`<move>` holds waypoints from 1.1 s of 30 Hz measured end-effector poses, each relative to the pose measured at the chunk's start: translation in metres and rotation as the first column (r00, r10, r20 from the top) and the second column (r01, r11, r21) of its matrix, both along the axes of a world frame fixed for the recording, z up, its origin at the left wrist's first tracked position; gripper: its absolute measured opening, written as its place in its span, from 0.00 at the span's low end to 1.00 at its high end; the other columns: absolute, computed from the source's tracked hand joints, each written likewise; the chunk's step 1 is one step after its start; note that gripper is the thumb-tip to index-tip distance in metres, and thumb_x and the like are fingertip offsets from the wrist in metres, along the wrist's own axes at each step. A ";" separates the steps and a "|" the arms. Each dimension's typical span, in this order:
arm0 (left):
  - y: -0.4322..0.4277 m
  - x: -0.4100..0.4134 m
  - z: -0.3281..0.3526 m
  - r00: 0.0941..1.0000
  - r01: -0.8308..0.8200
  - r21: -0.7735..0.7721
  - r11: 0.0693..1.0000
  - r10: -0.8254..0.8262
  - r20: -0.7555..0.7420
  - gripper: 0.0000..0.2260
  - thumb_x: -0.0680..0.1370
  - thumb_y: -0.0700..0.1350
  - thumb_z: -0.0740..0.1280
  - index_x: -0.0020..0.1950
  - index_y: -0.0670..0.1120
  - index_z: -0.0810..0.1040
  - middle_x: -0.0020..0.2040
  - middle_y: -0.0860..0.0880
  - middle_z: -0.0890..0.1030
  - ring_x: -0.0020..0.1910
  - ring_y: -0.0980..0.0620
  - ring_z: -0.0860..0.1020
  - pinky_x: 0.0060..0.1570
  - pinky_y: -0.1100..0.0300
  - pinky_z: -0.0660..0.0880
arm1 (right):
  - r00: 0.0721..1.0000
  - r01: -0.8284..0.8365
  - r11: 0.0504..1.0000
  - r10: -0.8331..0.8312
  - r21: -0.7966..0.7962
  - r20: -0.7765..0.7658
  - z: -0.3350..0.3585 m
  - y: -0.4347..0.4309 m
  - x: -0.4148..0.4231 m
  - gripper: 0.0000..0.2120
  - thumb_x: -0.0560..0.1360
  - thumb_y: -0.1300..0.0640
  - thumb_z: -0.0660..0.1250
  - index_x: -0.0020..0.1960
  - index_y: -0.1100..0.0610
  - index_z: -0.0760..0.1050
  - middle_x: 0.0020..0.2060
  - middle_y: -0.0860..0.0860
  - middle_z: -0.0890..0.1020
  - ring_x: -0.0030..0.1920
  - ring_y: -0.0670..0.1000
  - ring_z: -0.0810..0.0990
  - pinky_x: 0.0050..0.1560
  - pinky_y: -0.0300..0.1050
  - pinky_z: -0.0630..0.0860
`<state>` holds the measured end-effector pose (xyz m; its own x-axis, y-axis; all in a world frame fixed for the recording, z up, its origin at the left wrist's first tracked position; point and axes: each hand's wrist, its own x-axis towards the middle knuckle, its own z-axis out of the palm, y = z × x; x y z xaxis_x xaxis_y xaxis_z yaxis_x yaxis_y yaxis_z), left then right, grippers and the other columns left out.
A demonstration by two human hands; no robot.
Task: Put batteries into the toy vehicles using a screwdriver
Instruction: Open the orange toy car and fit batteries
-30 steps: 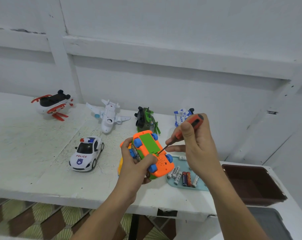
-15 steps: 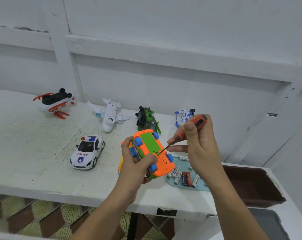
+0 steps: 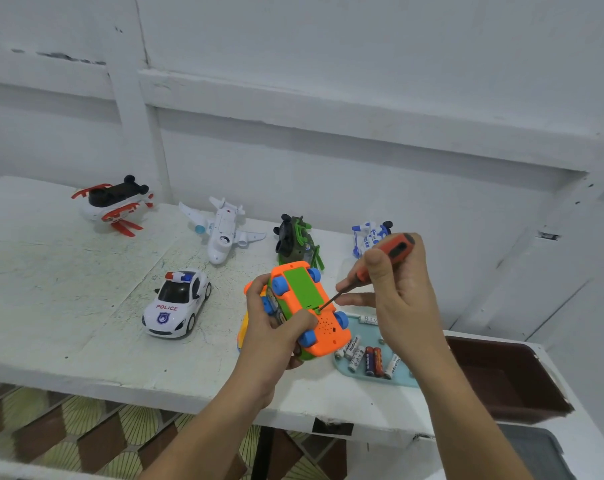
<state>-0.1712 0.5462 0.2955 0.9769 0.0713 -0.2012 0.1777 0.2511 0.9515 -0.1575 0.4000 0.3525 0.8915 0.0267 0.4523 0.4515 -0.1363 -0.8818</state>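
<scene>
Left hand [image 3: 272, 336] grips the upturned orange car [image 3: 307, 306]; at 3 o'clock, right hand [image 3: 402, 292] holds the screwdriver [image 3: 380, 265], tip on its green cover [image 3: 302, 287].

White toy car [image 3: 175, 303] hood: "POLICE"
White battery [image 3: 353, 346] in the tray [image 3: 342, 370]: "Heybright"
Other batteries: print too small to read

One head-worn wide-angle view, looks forward and down from near edge of white table [image 3: 51, 306]; left hand [image 3: 272, 341], right hand [image 3: 401, 299] close, wall [image 3: 328, 168] far.
</scene>
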 end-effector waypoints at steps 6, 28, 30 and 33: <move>-0.001 -0.003 0.004 1.000 -0.009 0.004 1.000 0.009 0.027 0.28 0.76 0.38 0.69 0.59 0.70 0.63 0.52 0.49 0.80 0.48 0.48 0.82 0.30 0.60 0.78 | 0.994 -0.046 0.994 0.056 -0.102 0.097 0.013 0.000 0.000 0.21 0.78 0.60 0.66 0.57 0.38 0.61 0.40 0.55 0.82 0.37 0.56 0.84 0.40 0.51 0.83; -0.002 -0.005 0.010 0.988 -0.131 0.014 0.991 0.130 0.085 0.26 0.76 0.40 0.70 0.58 0.70 0.66 0.55 0.46 0.81 0.48 0.46 0.84 0.26 0.61 0.76 | 0.975 -0.120 0.980 0.146 -0.159 0.169 0.039 -0.004 -0.004 0.27 0.76 0.70 0.67 0.67 0.45 0.71 0.42 0.51 0.81 0.47 0.56 0.84 0.50 0.53 0.82; -0.004 -0.006 0.008 0.989 -0.126 0.023 0.992 0.124 0.078 0.27 0.75 0.41 0.71 0.57 0.72 0.66 0.55 0.47 0.81 0.49 0.46 0.84 0.28 0.59 0.77 | 0.970 -0.182 0.967 0.207 -0.181 0.131 0.040 -0.007 -0.005 0.26 0.77 0.71 0.63 0.66 0.45 0.70 0.46 0.53 0.82 0.51 0.55 0.83 0.51 0.53 0.81; -0.006 -0.007 0.005 0.989 -0.133 0.030 0.991 0.130 0.076 0.27 0.75 0.42 0.71 0.55 0.74 0.65 0.52 0.46 0.82 0.49 0.46 0.84 0.31 0.57 0.78 | 0.975 -0.154 0.964 0.183 -0.218 0.123 0.041 -0.005 -0.005 0.18 0.76 0.61 0.68 0.61 0.42 0.73 0.49 0.46 0.81 0.53 0.50 0.80 0.48 0.55 0.82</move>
<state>-0.1782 0.5399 0.3003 0.9706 0.2061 -0.1246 0.0748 0.2338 0.9694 -0.1626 0.3953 0.3937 0.7939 0.2764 0.5415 0.6007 -0.2193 -0.7688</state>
